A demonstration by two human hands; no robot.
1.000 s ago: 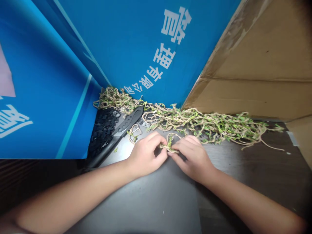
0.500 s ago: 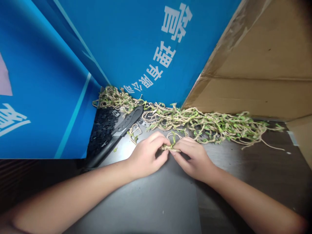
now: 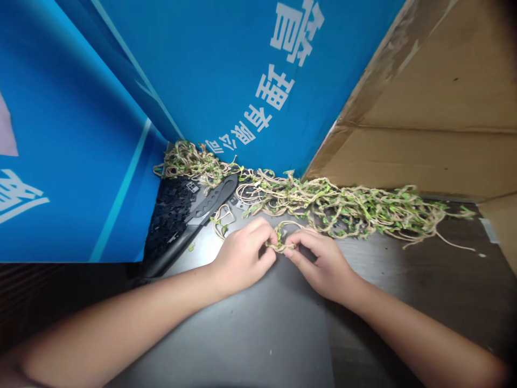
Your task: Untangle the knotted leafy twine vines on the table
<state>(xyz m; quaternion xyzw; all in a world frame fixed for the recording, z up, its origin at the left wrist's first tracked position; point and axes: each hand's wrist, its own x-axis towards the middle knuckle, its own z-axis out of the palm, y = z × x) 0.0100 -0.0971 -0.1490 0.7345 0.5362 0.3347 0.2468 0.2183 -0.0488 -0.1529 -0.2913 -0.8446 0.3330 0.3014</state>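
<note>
Between my fingertips is a short length of leafy twine [image 3: 279, 247], tan cord with small green leaves, bent into a loop at the top. My left hand [image 3: 247, 252] pinches its left part between thumb and fingers. On the other side my right hand [image 3: 317, 261] grips the cord near its right end with thumb and forefinger. Just beyond both hands lies a long tangled pile of the same leafy twine [image 3: 343, 207]. A smaller looped piece of twine [image 3: 221, 221] rests by my left hand's knuckles.
A black handled tool [image 3: 202, 215] lies slantwise on the left, beside many small dark flat pieces [image 3: 167, 215]. Blue printed panels [image 3: 226, 70] rise behind and at left. Brown cardboard [image 3: 424, 108] stands at right. The work surface is a grey board [image 3: 258, 334] on dark wood [image 3: 404, 302].
My right fingertips have parted slightly from the left ones and lifted a little, so more of the twine between them shows. The view has shifted slightly.
</note>
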